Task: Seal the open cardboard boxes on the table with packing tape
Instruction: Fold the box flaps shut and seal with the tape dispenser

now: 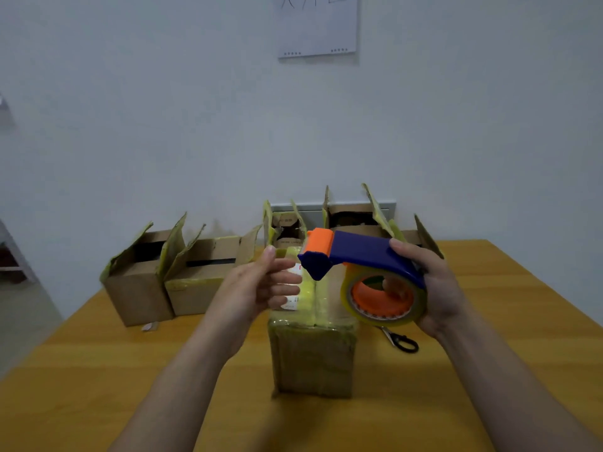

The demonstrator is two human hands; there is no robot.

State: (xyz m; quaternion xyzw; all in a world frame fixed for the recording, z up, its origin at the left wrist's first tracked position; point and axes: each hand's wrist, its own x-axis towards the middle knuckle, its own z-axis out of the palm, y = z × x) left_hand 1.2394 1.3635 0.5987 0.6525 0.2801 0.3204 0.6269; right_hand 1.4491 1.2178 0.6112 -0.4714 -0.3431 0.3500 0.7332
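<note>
Right now, below and between my fingers, a brown cardboard box with yellowish tape over its top seam [311,353] is standing on the orange-yellow wooden table [130,386]. Its flaps are lying closed, and its long axis and seam are running straight away from me. I judge I am keeping it central so a strip can be drawn along that seam in one pull.

Above it, my right hand [434,288] is gripping the blue and orange plastic tape dispenser with its roll of clear tape [365,256]. The thumb is lying along the blue handle and the fingers are wrapping round behind the roll, their tips showing through the orange core. The dispenser's long axis is lying crosswise, its orange nose pointing towards my left fingers, probably so they can catch the loose end.

My left hand [261,285] is hovering just beside that nose with fingers loosely bent and thumb raised apart from them. It is pinching nothing I can make out.

Just beneath my right fingers, black-handled scissors [399,340] are lying on the table beside the box.

Beyond both hands, several open cardboard boxes [199,282] are waiting in a row, flaps standing up and not yet sealed. A white paper sheet [316,24] is hanging on the wall above them.
</note>
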